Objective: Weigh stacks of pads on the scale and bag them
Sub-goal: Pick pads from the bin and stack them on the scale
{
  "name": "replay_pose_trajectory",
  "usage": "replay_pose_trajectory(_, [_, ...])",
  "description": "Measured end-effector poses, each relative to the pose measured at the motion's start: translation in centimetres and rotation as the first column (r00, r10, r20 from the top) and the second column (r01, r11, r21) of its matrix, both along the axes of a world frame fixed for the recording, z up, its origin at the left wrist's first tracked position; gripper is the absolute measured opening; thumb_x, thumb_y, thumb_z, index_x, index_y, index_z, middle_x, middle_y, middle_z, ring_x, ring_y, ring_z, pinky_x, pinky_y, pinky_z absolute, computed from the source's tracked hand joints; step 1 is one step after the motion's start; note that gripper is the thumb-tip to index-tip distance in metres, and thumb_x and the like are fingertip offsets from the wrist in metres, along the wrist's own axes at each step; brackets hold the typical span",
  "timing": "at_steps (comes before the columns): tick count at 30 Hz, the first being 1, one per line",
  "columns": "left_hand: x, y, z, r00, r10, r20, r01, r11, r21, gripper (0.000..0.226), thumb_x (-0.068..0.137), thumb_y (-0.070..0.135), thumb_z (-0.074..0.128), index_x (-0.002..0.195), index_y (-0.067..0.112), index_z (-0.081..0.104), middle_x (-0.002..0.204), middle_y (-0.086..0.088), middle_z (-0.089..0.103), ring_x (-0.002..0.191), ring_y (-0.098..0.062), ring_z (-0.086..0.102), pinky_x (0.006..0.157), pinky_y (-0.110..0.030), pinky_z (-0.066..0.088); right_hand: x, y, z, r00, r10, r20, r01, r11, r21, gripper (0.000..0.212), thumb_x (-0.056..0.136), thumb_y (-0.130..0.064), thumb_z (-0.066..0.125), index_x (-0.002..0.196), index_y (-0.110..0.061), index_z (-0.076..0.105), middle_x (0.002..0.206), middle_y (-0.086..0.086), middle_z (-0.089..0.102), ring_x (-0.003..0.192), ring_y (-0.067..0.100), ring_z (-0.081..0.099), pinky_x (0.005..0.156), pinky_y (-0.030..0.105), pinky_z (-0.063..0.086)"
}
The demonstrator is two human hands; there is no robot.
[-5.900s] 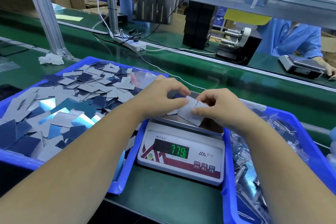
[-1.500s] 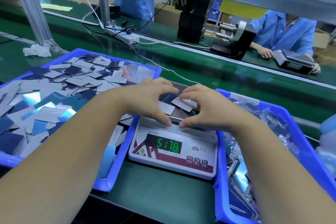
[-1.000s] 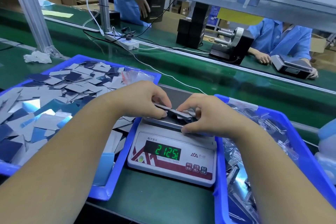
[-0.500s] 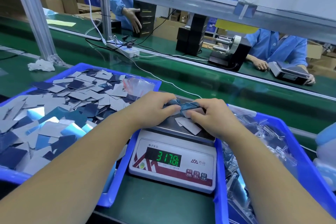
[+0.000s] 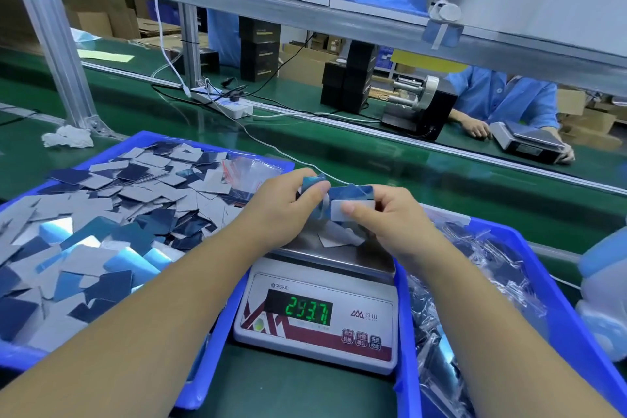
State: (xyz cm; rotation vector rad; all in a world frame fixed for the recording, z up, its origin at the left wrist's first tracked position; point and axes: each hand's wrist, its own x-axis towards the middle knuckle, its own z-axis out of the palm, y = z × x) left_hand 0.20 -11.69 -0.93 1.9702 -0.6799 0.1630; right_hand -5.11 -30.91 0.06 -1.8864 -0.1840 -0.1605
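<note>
A white digital scale (image 5: 317, 319) stands between two blue bins, its green display reading 293.7. Above its steel pan my left hand (image 5: 281, 210) and my right hand (image 5: 386, 217) both grip a stack of blue and grey pads (image 5: 342, 202), thumbs on the near side. A few grey pads (image 5: 334, 238) still lie on the pan under my hands. The left blue bin (image 5: 190, 387) holds a loose heap of grey and blue pads (image 5: 101, 231). The right blue bin (image 5: 576, 322) holds clear bags with pads in them (image 5: 475, 309).
Empty clear bags (image 5: 247, 170) lie at the left bin's back right corner. Behind runs a green conveyor (image 5: 373, 153) with a power strip (image 5: 224, 105). An aluminium post (image 5: 57, 37) rises at the left. Another person works across the belt at a second scale (image 5: 527, 141).
My hands gathered the scattered pads on the pan into a stack and lifted it off. The display reading fell from 517.8 to 293.7.
</note>
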Motion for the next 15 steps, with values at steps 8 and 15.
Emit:
replay_pose_trajectory(8, [0.1, 0.2, 0.0, 0.976, -0.134, -0.173, 0.128, 0.991, -0.041, 0.022, 0.089, 0.061, 0.048, 0.086, 0.042, 0.059, 0.073, 0.020, 0.058, 0.067, -0.002, 0.053, 0.067, -0.025, 0.045, 0.4, 1.5, -0.5, 0.968, -0.217, 0.122, 0.237, 0.955, -0.179, 0.012, 0.077, -0.035, 0.076, 0.080, -0.026, 0.070, 0.073, -0.006, 0.070, 0.062, 0.008, 0.059, 0.062, 0.032, 0.050])
replay_pose_trajectory(15, [0.1, 0.5, -0.2, 0.980, -0.175, -0.094, 0.185, 0.977, 0.107, 0.024, 0.084, 0.028, 0.071, 0.107, 0.028, 0.064, 0.093, 0.010, 0.072, 0.087, -0.009, 0.068, 0.079, -0.035, 0.056, 0.4, 1.5, -0.7, 0.948, -0.268, 0.173, 0.319, 0.799, -0.509, 0.026, 0.080, -0.057, 0.069, 0.076, -0.031, 0.064, 0.076, -0.010, 0.059, 0.070, -0.002, 0.052, 0.057, 0.015, 0.031])
